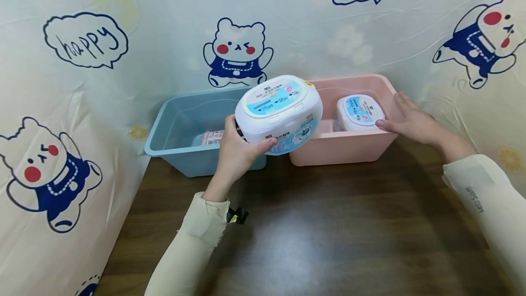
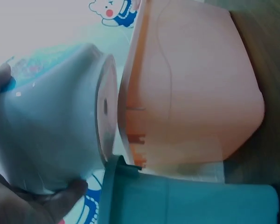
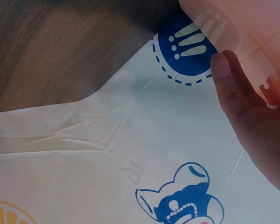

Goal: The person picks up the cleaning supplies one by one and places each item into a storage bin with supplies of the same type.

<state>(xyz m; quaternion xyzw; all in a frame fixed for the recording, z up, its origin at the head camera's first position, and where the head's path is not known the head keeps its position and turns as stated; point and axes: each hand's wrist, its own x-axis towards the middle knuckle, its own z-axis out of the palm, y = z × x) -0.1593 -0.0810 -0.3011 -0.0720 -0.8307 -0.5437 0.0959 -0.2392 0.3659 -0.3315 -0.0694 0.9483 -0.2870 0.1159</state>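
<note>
My left hand (image 1: 240,150) grips a white lidded tub (image 1: 279,118) with blue printed labels, tilted and raised above the gap between two bins. In the left wrist view the tub's side and base (image 2: 51,121) show beside the pink bin (image 2: 191,79). My right hand (image 1: 419,122) holds the right corner of the pink bin (image 1: 341,150), thumb over the rim. The right wrist view has its fingers (image 3: 233,79) against the bin's outer wall. Inside the pink bin sits a second, similar white tub (image 1: 360,111).
Left of the pink bin stands a blue-grey bin (image 1: 181,127) with a pink-and-white printed package (image 1: 211,138) inside. Both rest on a dark wooden table (image 1: 320,223). A printed cloth (image 1: 164,26) with cartoon bears hangs behind and at the sides.
</note>
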